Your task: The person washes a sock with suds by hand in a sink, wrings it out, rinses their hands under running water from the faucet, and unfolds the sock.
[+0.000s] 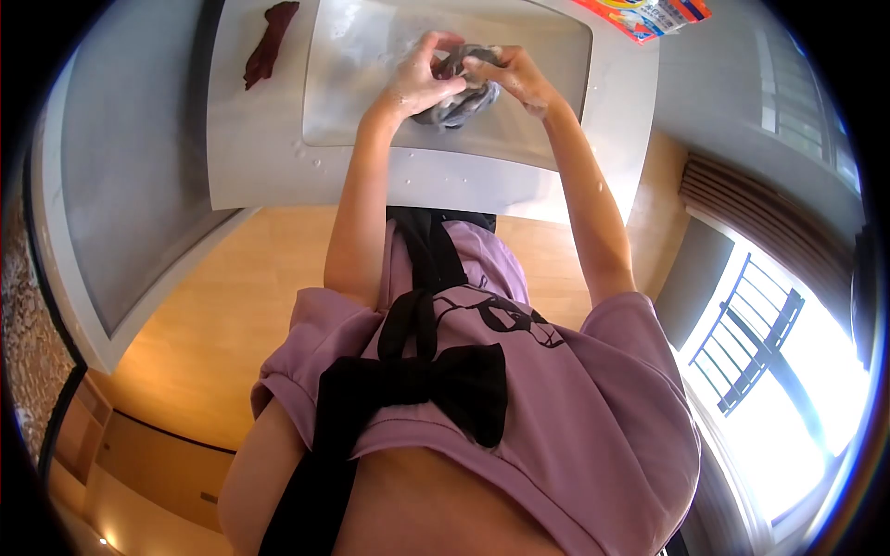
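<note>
Grey cloth (456, 111), bunched, in the sink (352, 97) – cannot tell whether it touches the bottom. Left hand (422, 82) half-curled, thumb and fingers gripping the cloth's left side. Right hand (521, 79) bent inward, fingers nearly closed on its upper right part. Surrounding table (252, 148) pale, water drops along the near edge. Dark red cloth (270, 44) lies left of the sink; bright printed packet (649, 17) at far right.

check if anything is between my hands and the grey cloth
Nothing visible is: the left hand and right hand both grip the cloth at the sink. The dark red item lies off to the left, clear of them.
</note>
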### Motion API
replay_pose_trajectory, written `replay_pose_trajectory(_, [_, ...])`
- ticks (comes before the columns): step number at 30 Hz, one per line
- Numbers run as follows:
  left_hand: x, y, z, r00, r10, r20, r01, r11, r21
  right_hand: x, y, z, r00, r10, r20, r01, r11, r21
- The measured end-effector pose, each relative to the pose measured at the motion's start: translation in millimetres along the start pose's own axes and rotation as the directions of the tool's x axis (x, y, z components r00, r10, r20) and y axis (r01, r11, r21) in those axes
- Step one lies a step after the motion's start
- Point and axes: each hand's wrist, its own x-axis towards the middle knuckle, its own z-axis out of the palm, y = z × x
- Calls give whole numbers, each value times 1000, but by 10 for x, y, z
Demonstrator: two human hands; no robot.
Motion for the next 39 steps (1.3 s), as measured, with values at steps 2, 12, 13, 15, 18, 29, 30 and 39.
replay_pose_trajectory(2, [21, -246, -75, 991, -116, 74, 108, 989, 101, -25, -42, 4, 997, -14, -80, 19, 997, 70])
replay_pose_trajectory(12, [-58, -511, 96, 949, -315, 13, 193, 551, -812, -22, -303, 189, 879, -130, -459, 357, 817, 453])
replay_pose_trajectory(13, [-34, -561, 140, 949, -317, 11, 193, 550, -812, -39, -317, 249, 881, -128, -456, 354, 818, 454])
replay_pose_trajectory(15, [15, -643, 226, 851, -506, -140, 199, 558, -805, -56, -324, 352, 852, -61, -520, 206, 952, 226])
replay_pose_trajectory(18, [-15, -554, 303, 808, -563, -173, 115, 440, -891, -92, -74, 694, 841, -362, -402, 266, 924, -276])
replay_pose_trajectory(29, [58, -913, 144, 856, 277, 437, 466, -45, -884, -10, -68, 760, 876, -411, -255, 183, 769, -612])
replay_pose_trajectory(30, [-50, -565, 147, 936, -91, 341, 342, -3, -940, -44, -15, 844, 800, -555, -230, 332, 728, -600])
replay_pose_trajectory(39, [-59, -688, 263, 930, -317, 187, 235, 119, -965, -72, 85, 913, 700, -612, -367, 324, 731, -601])
